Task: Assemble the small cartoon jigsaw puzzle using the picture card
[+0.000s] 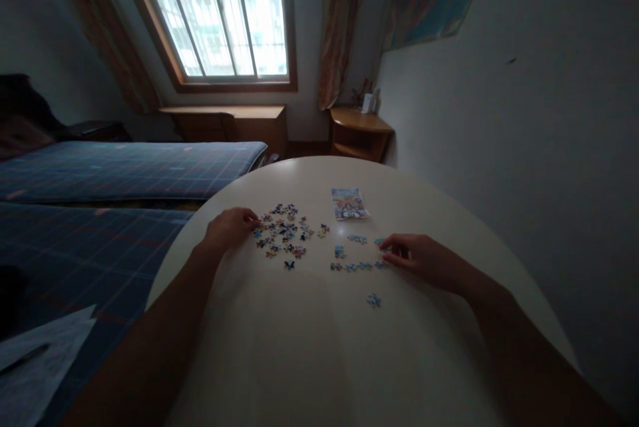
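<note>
Two grips I can't make out: left hand point(232, 229) edges the loose pile point(283, 231), right hand point(417, 257) so low one brush could skew the puzzle row point(366, 266)!

Puzzle pieces point(285, 231) multicoloured; picture sheet point(349, 204) blue and orange; tabletop point(299, 340) cream; bedding point(124, 167) blue plaid; window frame point(237, 88) brown.

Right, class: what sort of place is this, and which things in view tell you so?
Most likely a bedroom in a home: a plaid-covered bed stands on the left, patterned curtains hang beside the window, and wooden furniture sits beneath it.
</note>
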A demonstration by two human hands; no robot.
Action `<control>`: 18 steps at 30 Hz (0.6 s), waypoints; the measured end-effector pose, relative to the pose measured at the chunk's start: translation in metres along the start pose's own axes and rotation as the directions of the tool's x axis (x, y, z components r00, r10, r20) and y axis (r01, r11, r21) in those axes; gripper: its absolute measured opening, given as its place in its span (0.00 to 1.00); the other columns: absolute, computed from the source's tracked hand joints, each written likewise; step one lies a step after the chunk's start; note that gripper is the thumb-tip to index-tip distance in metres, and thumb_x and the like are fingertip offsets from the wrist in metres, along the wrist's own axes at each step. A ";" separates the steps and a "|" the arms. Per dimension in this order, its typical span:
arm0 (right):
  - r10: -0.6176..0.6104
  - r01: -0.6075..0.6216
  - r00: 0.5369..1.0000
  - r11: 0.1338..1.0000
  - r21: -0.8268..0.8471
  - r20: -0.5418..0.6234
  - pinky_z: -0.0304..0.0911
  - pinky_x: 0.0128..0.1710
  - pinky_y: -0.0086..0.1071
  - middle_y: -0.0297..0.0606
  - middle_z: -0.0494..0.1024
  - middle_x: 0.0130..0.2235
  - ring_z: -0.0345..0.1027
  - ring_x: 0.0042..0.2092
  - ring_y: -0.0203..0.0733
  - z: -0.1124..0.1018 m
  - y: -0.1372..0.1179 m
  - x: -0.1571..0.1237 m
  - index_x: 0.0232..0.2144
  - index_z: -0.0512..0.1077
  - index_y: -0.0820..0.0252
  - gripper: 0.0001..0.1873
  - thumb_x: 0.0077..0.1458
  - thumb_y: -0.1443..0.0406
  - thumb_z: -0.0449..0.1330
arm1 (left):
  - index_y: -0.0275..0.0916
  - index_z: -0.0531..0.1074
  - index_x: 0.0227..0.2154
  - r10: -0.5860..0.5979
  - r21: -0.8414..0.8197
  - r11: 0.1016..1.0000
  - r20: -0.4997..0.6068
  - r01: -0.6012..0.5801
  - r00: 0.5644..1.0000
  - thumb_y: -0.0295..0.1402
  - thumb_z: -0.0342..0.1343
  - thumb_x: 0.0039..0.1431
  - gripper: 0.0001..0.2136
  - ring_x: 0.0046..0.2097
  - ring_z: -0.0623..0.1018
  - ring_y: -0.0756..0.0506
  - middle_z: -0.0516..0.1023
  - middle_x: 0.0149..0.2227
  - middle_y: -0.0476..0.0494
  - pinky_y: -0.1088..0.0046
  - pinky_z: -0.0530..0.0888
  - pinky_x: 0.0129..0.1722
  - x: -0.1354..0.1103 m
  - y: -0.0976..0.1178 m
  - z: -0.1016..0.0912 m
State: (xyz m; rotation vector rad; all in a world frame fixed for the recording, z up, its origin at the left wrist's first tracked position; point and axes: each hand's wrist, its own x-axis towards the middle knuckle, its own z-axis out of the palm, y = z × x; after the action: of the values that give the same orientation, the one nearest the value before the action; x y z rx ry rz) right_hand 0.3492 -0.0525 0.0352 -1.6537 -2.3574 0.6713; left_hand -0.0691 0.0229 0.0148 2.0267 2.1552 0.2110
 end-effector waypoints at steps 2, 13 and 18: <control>0.005 -0.005 1.000 1.000 -0.002 0.001 0.61 0.32 0.33 0.40 0.78 0.32 0.70 0.31 0.42 0.000 0.000 0.000 0.43 0.77 0.59 0.19 0.59 0.53 0.55 | 0.47 0.80 0.41 0.011 -0.012 1.000 -0.003 -0.011 1.000 0.46 0.56 0.59 0.14 0.42 0.80 0.43 0.83 0.43 0.45 0.72 0.70 0.36 0.001 0.002 0.001; -0.002 0.002 1.000 1.000 -0.005 -0.001 0.61 0.32 0.33 0.40 0.78 0.32 0.69 0.31 0.42 0.000 0.000 0.001 0.43 0.77 0.60 0.20 0.59 0.53 0.54 | 0.44 0.78 0.45 0.117 0.006 0.993 -0.099 -0.117 0.988 0.51 0.59 0.56 0.20 0.47 0.78 0.41 0.79 0.48 0.41 0.70 0.71 0.46 -0.003 0.015 0.008; -0.002 0.002 1.000 1.000 -0.002 0.000 0.61 0.33 0.34 0.40 0.78 0.32 0.70 0.32 0.42 -0.001 -0.001 0.000 0.43 0.77 0.60 0.20 0.59 0.53 0.55 | 0.44 0.79 0.44 0.287 -0.065 0.951 -0.173 -0.301 0.942 0.45 0.58 0.60 0.15 0.52 0.74 0.40 0.76 0.50 0.42 0.68 0.70 0.52 -0.004 0.031 0.021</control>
State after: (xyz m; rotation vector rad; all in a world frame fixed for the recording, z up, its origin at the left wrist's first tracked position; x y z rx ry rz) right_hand 0.3486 -0.0529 0.0362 -1.6516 -2.3604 0.6686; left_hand -0.0343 0.0202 0.0012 2.3432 1.8743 0.5202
